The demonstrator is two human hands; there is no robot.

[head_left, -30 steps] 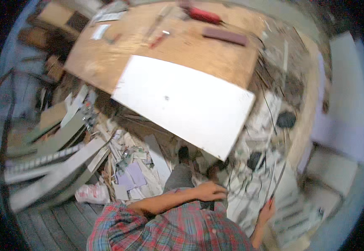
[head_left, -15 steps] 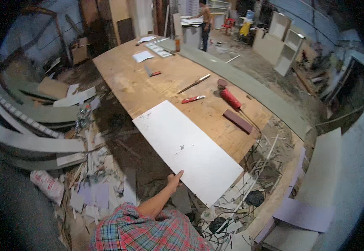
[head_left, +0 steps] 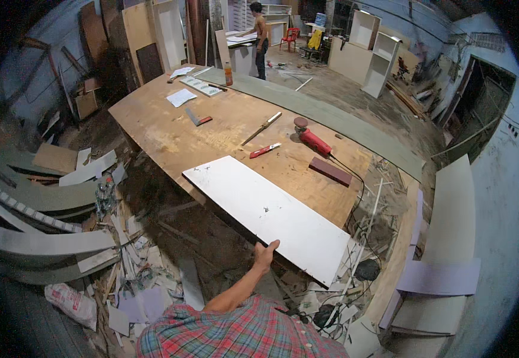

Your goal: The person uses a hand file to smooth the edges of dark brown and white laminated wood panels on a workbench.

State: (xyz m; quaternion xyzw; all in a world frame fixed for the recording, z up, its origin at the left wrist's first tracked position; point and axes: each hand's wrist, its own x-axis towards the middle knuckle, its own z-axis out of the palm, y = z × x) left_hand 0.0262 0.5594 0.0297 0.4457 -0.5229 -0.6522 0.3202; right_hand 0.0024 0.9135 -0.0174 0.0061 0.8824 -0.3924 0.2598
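Observation:
My left hand [head_left: 264, 255] grips the near long edge of a white rectangular board [head_left: 265, 206], with the thumb side at the top face and the other fingers hidden below. The board lies partly over the wooden worktable [head_left: 164, 128] and juts past its near edge. Its dark near side shows, and small dark specks mark the white face. My right hand is not in view. Beyond the board lie a red-handled cutter knife [head_left: 265, 150], a chisel-like tool [head_left: 262, 128], a red corded sander [head_left: 313, 142] and a maroon block [head_left: 330, 172].
A small square [head_left: 198, 117], papers [head_left: 181, 97] and an orange bottle [head_left: 228, 73] sit farther back. A long grey-green panel [head_left: 331, 119] runs along the far side. Scraps and cords litter the floor. A white sack [head_left: 71, 303] lies left. Another person [head_left: 260, 39] stands behind.
The board's near right corner has swung right and up in the picture, and its dark near side now shows. My left hand keeps hold of the edge. The head view has shifted.

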